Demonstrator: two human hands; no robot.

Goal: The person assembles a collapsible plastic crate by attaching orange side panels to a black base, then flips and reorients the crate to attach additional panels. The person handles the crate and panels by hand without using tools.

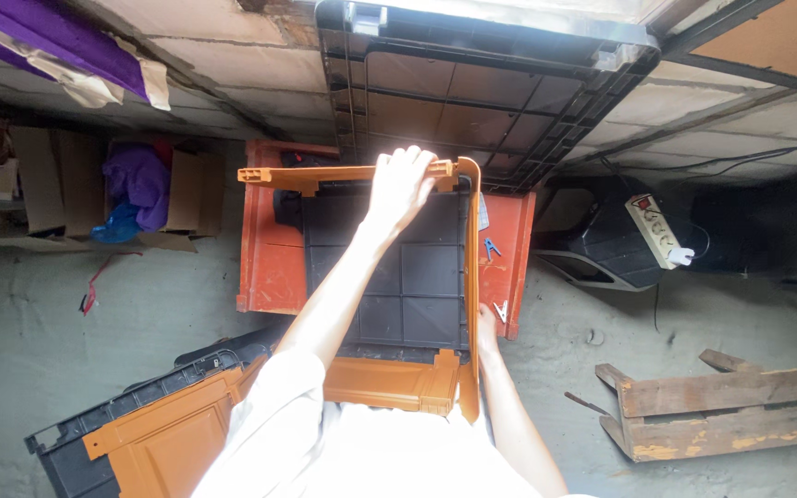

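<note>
An orange plastic frame [469, 277] surrounds a black ribbed panel [408, 277], and both lie on a red-orange board [269, 258] on the floor. My left hand [400, 184] reaches across and grips the frame's far rail [325, 175]. My right hand [488, 327] holds the frame's right side rail from outside, its fingers partly hidden behind the rail. A blue clip [491, 247] and a white clip [502, 312] rest on the red-orange board just right of the frame.
A large black ribbed panel [481, 92] leans on the block wall. Another orange and black panel [154, 429] lies at the lower left. Also around are a wooden pallet piece [721, 410], a white power strip [659, 231], a black tub [601, 249] and cardboard with purple cloth [140, 184].
</note>
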